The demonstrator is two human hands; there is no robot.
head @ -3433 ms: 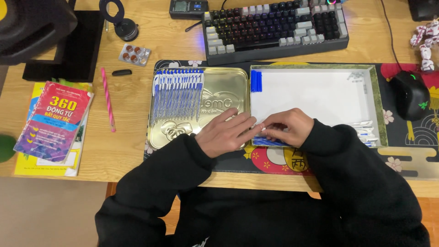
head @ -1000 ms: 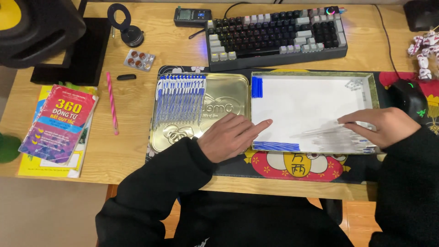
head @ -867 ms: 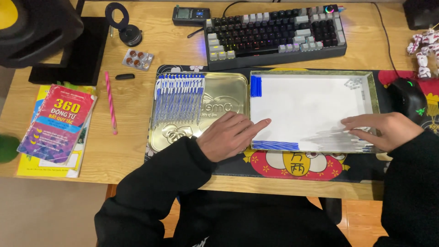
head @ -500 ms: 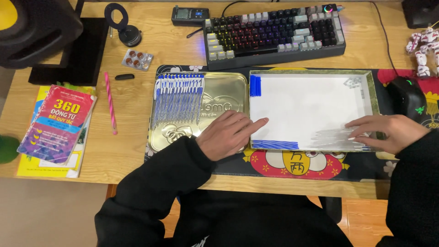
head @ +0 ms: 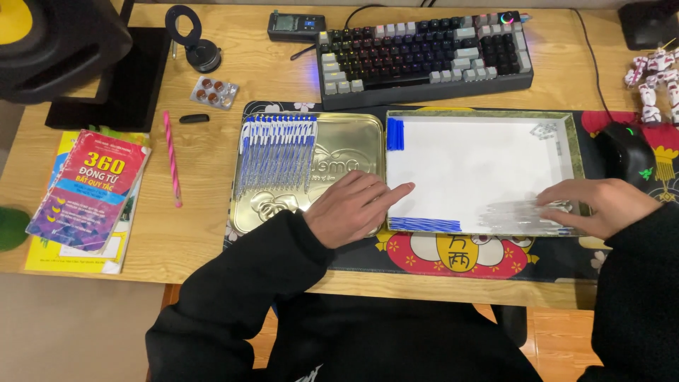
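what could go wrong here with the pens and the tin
The right hand reaches over a loose pile of pens at the tray front edge; a sweep might scatter them or push some over the low rim. The left hand rests on the lid close to the pen row; a nudge could roll those out of line. The mouse sits right beside the tray and might get bumped.

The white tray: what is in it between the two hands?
In the head view, only bare white tray floor and blue-capped pens along its near edge lie between left hand and right hand.
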